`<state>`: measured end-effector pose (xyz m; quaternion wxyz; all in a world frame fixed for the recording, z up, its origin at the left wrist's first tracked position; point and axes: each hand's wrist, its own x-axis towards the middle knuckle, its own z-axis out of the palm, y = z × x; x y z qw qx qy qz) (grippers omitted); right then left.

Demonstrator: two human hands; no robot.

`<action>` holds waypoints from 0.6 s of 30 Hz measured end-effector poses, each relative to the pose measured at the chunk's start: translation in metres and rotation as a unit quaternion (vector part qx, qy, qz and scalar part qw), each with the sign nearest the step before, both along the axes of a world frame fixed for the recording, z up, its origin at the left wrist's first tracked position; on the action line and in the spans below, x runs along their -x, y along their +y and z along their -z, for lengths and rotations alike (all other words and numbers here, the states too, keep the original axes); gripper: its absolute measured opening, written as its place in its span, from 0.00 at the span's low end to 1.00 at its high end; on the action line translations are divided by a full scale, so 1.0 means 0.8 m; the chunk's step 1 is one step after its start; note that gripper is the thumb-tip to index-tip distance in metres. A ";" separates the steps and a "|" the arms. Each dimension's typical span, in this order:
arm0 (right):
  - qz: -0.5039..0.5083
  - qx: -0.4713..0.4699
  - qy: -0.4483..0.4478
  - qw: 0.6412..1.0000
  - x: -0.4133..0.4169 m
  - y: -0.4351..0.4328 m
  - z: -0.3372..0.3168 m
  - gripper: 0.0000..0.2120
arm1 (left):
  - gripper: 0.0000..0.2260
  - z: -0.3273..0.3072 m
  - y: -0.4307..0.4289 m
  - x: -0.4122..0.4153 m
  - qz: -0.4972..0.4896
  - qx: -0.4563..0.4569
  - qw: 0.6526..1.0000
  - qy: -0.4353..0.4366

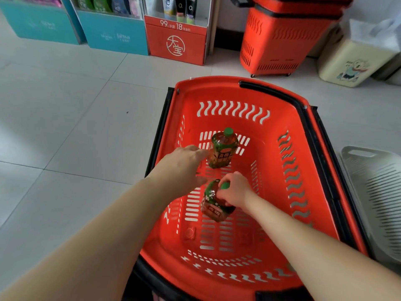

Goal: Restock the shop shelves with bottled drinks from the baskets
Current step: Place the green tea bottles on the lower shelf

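A red shopping basket (288,118) with black handles stands on the tiled floor below me. Two bottled drinks with green caps and green-brown labels stand inside it. My right hand (233,190) grips the nearer bottle (213,208) round its neck and cap. The farther bottle (222,149) stands free toward the basket's back. My left hand (184,164) reaches into the basket with straight fingers, its fingertips just left of the farther bottle, holding nothing.
A stack of red wheeled baskets (282,40) stands at the back right beside a cream bin (351,61). Teal display boxes (112,33) and a red display stand (176,40) line the back. A grey slotted basket (375,192) lies at the right.
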<state>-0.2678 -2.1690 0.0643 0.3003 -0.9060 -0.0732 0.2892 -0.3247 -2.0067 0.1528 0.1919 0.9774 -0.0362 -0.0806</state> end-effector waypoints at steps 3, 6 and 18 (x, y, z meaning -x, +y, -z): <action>0.069 -0.027 0.049 0.996 0.006 -0.015 -0.042 0.06 | 0.35 -0.006 -0.010 0.002 0.037 0.006 0.998 0.052; 0.045 -0.068 0.041 0.996 0.024 -0.043 -0.099 0.10 | 0.45 -0.012 -0.028 0.004 0.088 0.026 0.990 0.105; 0.087 -0.206 -0.084 0.971 0.084 -0.117 -0.255 0.14 | 0.32 -0.071 -0.124 0.029 0.115 0.238 0.961 -0.086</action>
